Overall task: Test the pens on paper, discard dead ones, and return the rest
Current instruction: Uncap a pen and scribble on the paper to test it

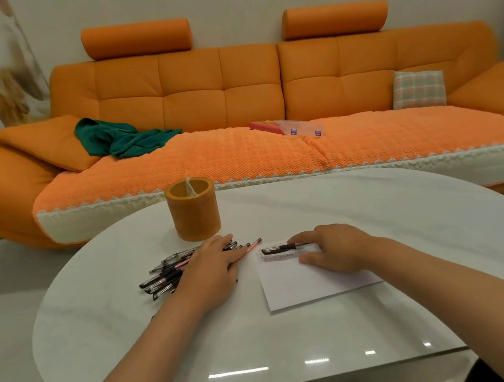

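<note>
Resting flat, fingers together, left hand [210, 269] covers pen pile [171, 271]; right hand [333, 252] fingers pinch black pen [279, 248] on paper [305, 280]. Risk: unpinned sheet slides w/ stroke.

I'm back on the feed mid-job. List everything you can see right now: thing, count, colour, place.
pen pile: several, count unclear, mostly black, one pinkish, table left of paper
single pen: one, black, lying on paper's far edge
paper: one sheet, white, table centre-right
pen holder: one, orange cylinder, upright behind the pile
table: one, white, glossy, foreground
sofa: one, orange, behind table
cloth: one, green, sofa left
checked cushion: one, pale plaid, sofa right
clear case: one, on sofa seat
left hand: flat on pen pile
right hand: on paper, fingertips at single pen
</note>
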Demonstrator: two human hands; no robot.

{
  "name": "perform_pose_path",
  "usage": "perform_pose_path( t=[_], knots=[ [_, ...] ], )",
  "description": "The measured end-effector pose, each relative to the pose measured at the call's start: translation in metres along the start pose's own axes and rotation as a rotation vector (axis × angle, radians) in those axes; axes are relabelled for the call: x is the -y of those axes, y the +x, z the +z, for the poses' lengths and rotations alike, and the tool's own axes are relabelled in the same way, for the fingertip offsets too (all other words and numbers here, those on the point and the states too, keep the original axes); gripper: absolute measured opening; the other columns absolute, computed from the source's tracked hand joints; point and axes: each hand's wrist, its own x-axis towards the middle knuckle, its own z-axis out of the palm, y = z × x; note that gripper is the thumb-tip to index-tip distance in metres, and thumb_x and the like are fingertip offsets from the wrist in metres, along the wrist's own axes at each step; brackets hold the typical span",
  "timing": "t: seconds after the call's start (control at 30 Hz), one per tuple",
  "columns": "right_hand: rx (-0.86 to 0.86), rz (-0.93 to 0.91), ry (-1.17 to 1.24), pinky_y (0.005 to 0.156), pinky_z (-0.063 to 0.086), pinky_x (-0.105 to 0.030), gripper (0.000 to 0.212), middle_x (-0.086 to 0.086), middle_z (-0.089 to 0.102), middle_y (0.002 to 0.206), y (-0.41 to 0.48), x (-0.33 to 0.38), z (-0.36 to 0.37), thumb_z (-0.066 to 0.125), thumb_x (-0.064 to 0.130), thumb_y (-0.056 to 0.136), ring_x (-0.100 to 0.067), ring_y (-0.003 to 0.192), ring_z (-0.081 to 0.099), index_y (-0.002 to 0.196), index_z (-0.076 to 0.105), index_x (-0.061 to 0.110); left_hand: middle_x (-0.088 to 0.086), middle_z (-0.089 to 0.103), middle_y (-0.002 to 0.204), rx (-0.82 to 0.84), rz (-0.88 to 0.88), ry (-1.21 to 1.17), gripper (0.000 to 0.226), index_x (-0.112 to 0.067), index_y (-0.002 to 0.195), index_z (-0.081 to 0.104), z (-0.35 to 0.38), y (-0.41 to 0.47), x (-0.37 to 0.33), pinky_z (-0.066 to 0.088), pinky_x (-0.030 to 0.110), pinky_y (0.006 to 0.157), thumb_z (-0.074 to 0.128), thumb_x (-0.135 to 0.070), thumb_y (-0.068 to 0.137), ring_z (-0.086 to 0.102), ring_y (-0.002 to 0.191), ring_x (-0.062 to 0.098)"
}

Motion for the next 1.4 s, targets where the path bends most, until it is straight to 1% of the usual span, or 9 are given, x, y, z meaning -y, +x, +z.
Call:
perform_pose_path(
  t=[0.23,0.37,0.53,0.67,0.77,0.87,1.0,1.23,1.4],
  knots=[
    [-0.092,0.054,0.049,0.082,0.043,-0.034,0.041,0.005,0.054,0.106,-0.013,-0.012,-0.008,0.036,0.059,0.100,-0.020,0.100,0.057,0.136,0.050,0.047,-0.008,0.035,0.158,-0.121,-0.017,-0.076,0.047,-0.036,0.149,0.041,-0.005,0.003,-0.018,0.021,0.041,0.119,0.045,-0.030,0.103,0.023,0.147,0.016],
    [-0.212,-0.044,0.057,0.069,0.038,-0.033,0.034,0.006,0.052,0.096,-0.013,0.006,-0.020,0.039,0.048,0.103,-0.019,0.084,0.055,0.126,0.061,0.037,-0.015,0.047,0.148,-0.107,0.063,-0.219,0.050,-0.040,0.151,0.037,-0.017,0.007,-0.044,0.040,0.039,0.111,0.049,-0.041,0.102,0.044,0.134,0.010],
    [-0.281,-0.092,-0.064,0.088,0.035,-0.037,0.030,0.009,0.063,0.106,-0.012,0.019,-0.020,0.042,0.039,0.104,-0.015,0.092,0.056,0.124,0.064,0.035,-0.015,0.071,0.102,-0.113,0.051,-0.246,0.025,-0.032,0.121,0.069,-0.015,0.014,-0.051,0.052,0.029,0.076,0.054,-0.036,0.101,0.061,0.086,0.004],
    [-0.232,-0.125,0.144,0.088,0.046,-0.035,0.035,0.004,0.064,0.119,-0.013,0.033,-0.018,0.041,0.020,0.101,-0.019,0.101,0.058,0.128,0.061,0.027,-0.015,0.072,0.090,-0.173,0.040,-0.426,0.015,-0.028,0.108,0.071,-0.011,0.015,-0.056,0.053,0.024,0.075,0.067,-0.032,0.094,0.064,0.082,0.001],
    [-0.199,-0.160,0.196,0.079,0.050,-0.038,0.026,0.002,0.064,0.107,-0.017,0.044,-0.021,0.042,0.029,0.101,-0.017,0.091,0.058,0.118,0.062,0.025,-0.016,0.071,0.082,-0.248,0.010,-0.584,0.006,-0.029,0.095,0.069,-0.008,0.012,-0.059,0.050,0.015,0.068,0.072,-0.029,0.090,0.064,0.075,-0.004],
    [-0.210,-0.171,0.169,0.074,0.049,-0.036,0.026,0.005,0.067,0.103,-0.020,0.044,-0.023,0.045,0.039,0.103,-0.015,0.088,0.058,0.113,0.064,0.025,-0.010,0.074,0.077,-0.256,-0.024,-0.730,0.007,-0.024,0.090,0.070,-0.009,0.009,-0.059,0.053,0.018,0.065,0.075,-0.028,0.087,0.067,0.071,0.005],
    [-0.204,-0.185,0.188,0.076,0.048,-0.034,0.025,0.003,0.066,0.103,-0.024,0.051,-0.026,0.045,0.032,0.104,-0.016,0.088,0.057,0.112,0.066,0.021,-0.007,0.076,0.077,-0.231,-0.041,-0.880,0.004,-0.017,0.087,0.075,-0.013,0.005,-0.064,0.053,0.021,0.064,0.075,-0.021,0.087,0.070,0.069,0.014],
    [-0.290,-0.145,0.091,0.059,0.038,-0.032,0.026,0.007,0.063,0.081,-0.037,0.058,-0.025,0.039,0.042,0.104,-0.014,0.072,0.053,0.101,0.062,0.029,-0.007,0.076,0.075,-0.180,0.000,-0.844,0.007,-0.018,0.082,0.077,-0.021,0.002,-0.065,0.055,0.020,0.066,0.075,-0.024,0.086,0.070,0.071,0.011],
    [-0.212,-0.104,0.158,0.062,0.042,-0.030,0.027,0.014,0.062,0.081,-0.034,0.047,-0.022,0.043,0.050,0.101,-0.009,0.076,0.055,0.118,0.062,0.040,-0.010,0.075,0.076,-0.141,0.032,-0.754,0.005,-0.021,0.085,0.076,-0.016,0.012,-0.062,0.053,0.017,0.067,0.076,-0.026,0.086,0.069,0.073,0.006]
  ],
)
